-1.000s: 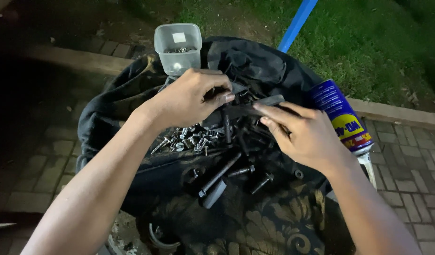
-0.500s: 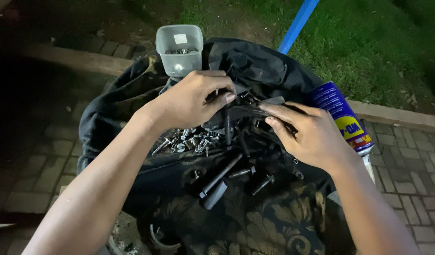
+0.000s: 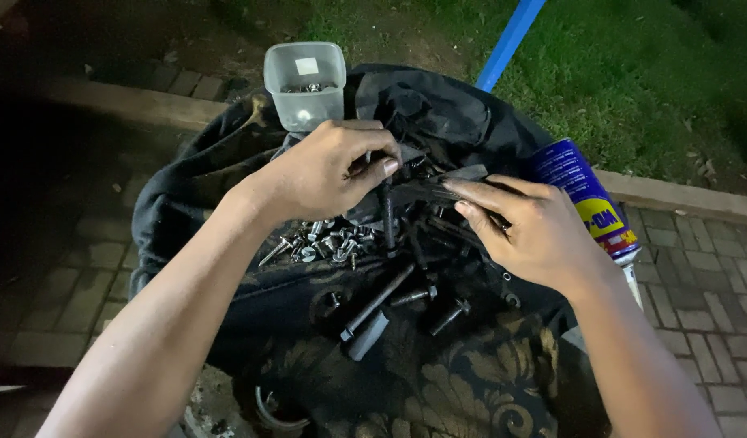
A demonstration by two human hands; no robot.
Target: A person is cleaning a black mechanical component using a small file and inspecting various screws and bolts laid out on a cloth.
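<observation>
My left hand (image 3: 329,172) hovers over a dark cloth (image 3: 438,365), with thumb and fingers pinched on a long black bolt (image 3: 387,217) that hangs upright. My right hand (image 3: 535,231) rests with its fingers laid flat on a bundle of dark metal rods and bolts (image 3: 434,195). Below the left hand lies a heap of small silver screws and nuts (image 3: 325,243). Several larger black bolts (image 3: 406,296) lie loose on the cloth nearer to me.
A clear plastic tub (image 3: 305,85) with small hardware stands at the far edge of the cloth. A blue and yellow spray can (image 3: 588,199) lies at the right. A blue pole (image 3: 507,40) leans over grass behind. Brick paving surrounds the cloth.
My left hand has drawn the black bolt upright out of the pile. My right hand has slid slightly lower on the rods.
</observation>
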